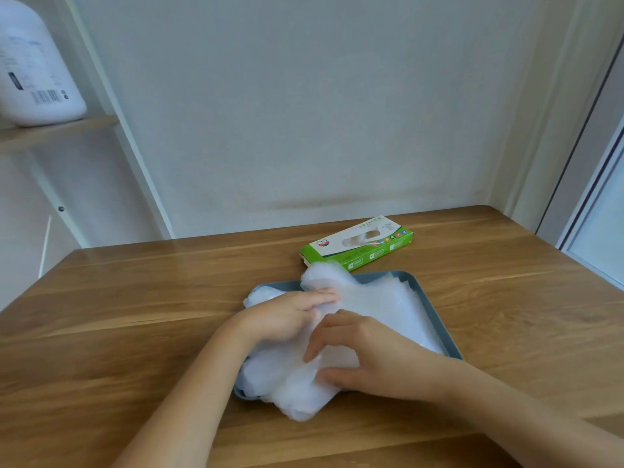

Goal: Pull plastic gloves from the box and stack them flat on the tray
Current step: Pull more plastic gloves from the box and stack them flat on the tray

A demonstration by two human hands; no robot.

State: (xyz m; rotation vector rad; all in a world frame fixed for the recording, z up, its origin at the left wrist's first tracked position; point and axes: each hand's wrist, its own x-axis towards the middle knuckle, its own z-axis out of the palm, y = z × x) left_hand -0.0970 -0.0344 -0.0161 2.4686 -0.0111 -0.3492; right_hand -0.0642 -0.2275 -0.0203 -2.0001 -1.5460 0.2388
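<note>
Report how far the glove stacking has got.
Done: a pile of gloves lies on the tray. In hand: both hands, left and right, press the pile, still rumpled at its near edge. Left: the box still shows gloves in its opening.

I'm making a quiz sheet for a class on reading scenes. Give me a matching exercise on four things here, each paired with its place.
Things:
1. green and white cardboard glove box
2. blue-grey rectangular plastic tray
3. white plastic jug with a barcode
4. pile of thin translucent plastic gloves

Places:
A. on the wooden shelf at upper left
B. on the wooden table, just beyond the tray
C. under both hands, spilling over the tray's near edge
D. on the wooden table, in front of the person

Pairs: 1-B, 2-D, 3-A, 4-C
</note>
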